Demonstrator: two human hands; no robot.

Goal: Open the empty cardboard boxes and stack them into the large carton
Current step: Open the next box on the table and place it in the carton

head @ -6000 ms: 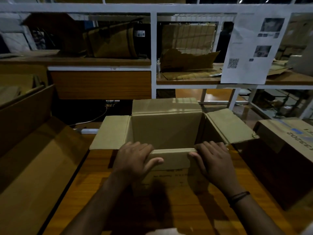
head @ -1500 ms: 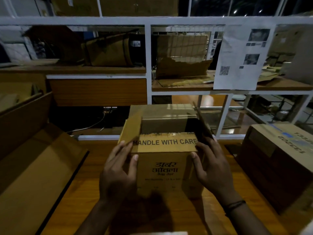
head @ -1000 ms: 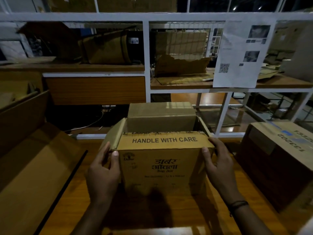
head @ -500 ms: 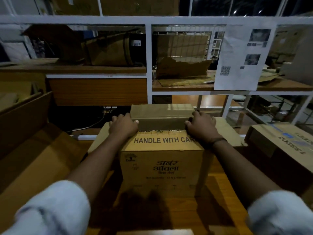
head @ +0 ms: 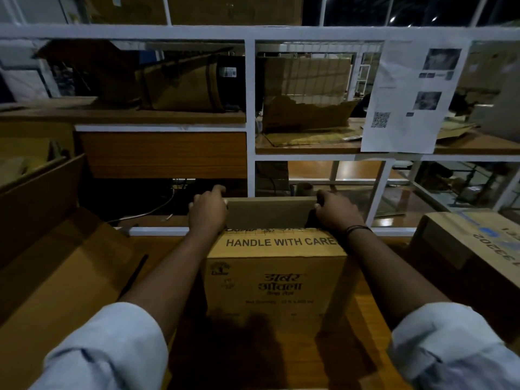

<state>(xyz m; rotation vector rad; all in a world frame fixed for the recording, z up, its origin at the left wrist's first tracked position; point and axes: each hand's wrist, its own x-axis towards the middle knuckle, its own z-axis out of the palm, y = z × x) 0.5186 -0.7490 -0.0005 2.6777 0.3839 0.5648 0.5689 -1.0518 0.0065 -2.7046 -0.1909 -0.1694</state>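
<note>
A small cardboard box (head: 277,282) printed "HANDLE WITH CARE" stands upright on the wooden table (head: 363,313) in front of me. Its near top flap lies flat. Its far flap (head: 270,212) stands up behind. My left hand (head: 208,211) grips the far flap's left corner and my right hand (head: 336,212) grips its right corner. Both arms reach over the box top. The side flaps are hidden under my hands. The large carton (head: 50,266) lies open at my left, its inside brown and bare.
Another cardboard carton (head: 472,249) with a printed label sits at the right on the table. A white-framed shelf (head: 250,116) behind holds flattened and torn cardboard. A printed paper sheet (head: 408,97) hangs on the frame. A cable (head: 146,211) trails below the shelf.
Both hands left the box's sides, reached over its top and moved outward to the far flap's corners. The side flaps were folded in and the near flap laid flat.
</note>
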